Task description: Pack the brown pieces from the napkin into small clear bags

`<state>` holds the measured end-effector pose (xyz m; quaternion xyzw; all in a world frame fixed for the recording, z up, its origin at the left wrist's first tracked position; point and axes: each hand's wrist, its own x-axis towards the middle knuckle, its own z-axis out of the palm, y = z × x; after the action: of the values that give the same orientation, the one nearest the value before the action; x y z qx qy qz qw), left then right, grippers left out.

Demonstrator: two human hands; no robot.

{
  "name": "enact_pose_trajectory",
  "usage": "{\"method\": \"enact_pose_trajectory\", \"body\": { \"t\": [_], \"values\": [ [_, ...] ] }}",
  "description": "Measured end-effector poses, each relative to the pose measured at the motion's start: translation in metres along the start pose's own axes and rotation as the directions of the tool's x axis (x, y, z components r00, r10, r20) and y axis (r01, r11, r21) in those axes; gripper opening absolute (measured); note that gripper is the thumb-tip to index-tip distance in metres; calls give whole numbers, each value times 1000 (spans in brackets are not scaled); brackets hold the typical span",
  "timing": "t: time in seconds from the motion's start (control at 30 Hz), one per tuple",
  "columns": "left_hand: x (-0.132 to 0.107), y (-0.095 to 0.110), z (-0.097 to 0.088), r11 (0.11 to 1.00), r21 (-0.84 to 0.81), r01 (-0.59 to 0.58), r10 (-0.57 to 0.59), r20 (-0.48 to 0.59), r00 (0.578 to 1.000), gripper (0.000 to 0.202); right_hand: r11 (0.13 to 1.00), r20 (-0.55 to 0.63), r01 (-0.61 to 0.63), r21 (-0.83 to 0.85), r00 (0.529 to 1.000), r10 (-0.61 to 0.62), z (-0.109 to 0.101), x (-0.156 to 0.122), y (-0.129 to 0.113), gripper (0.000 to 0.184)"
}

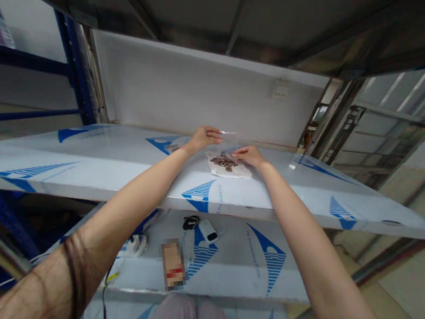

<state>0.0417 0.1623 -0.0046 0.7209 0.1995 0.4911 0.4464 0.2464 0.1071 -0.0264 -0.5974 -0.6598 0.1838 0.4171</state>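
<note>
Small dark brown pieces (225, 162) lie in a pile on a crumpled white sheet of paper or tissue (244, 173) on the upper shelf. My left hand (206, 137), behind the pile and to its left, pinches the edge of a clear plastic bag (233, 136). The bag is thin and its outline is hard to follow. At the right edge of the pile is my right hand (249, 156), its fingertips pressed together. Whether a brown piece or part of the bag is between them is too small to tell.
The shelf (119, 168) wears blue-printed protective film. Below it, a lower shelf (237, 257) carries a white device (208, 230), a coiled black cable (190, 223), a plug adapter (133, 245) and a blurred-out object (173, 263). Metal panels hang low overhead; a wall stands behind.
</note>
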Motion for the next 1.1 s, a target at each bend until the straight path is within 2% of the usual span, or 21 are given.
{"method": "enact_pose_trajectory", "body": {
  "t": [0.07, 0.13, 0.23, 0.33, 0.4, 0.63, 0.73, 0.87, 1.1],
  "values": [
    [2, -2, -1, 999, 32, -19, 19, 13, 1000, 28, 1000, -6, 3, -26, 1000, -4, 0, 0, 2, 6],
    [3, -3, -1, 996, 85, -12, 13, -6, 1000, 32, 999, -10, -5, -43, 1000, 5, 0, 1, 2, 6],
    [0, -3, -2, 956, 291, 43, -39, -19, 999, 43, 999, -29, -24, -37, 999, 23, -1, 3, 2, 8],
    [-5, -3, -3, 847, 528, 65, -143, 109, 984, 28, 1000, -46, -23, 16, 999, 24, -2, 3, 1, 11],
    [-7, -3, -3, 811, 583, 45, -188, 187, 964, 15, 998, -49, -32, 56, 998, 34, -2, 3, 0, 14],
    [-6, -2, -1, 836, 547, -33, -98, 209, 973, 15, 980, -24, -11, 197, 1000, 16, -2, -1, -5, 13],
    [-6, -1, -3, 847, 529, -56, -83, 235, 968, 17, 980, -43, 25, 198, 999, -16, -4, -1, -4, 9],
    [-6, 4, -3, 843, 533, -69, -53, 210, 976, 13, 987, -14, 8, 163, 1000, -6, -7, -2, -8, 6],
    [-10, 10, 8, 890, 450, -71, -53, 257, 965, 14, 984, -42, 29, 176, 999, -22, -9, -3, -12, 7]
  ]
}}
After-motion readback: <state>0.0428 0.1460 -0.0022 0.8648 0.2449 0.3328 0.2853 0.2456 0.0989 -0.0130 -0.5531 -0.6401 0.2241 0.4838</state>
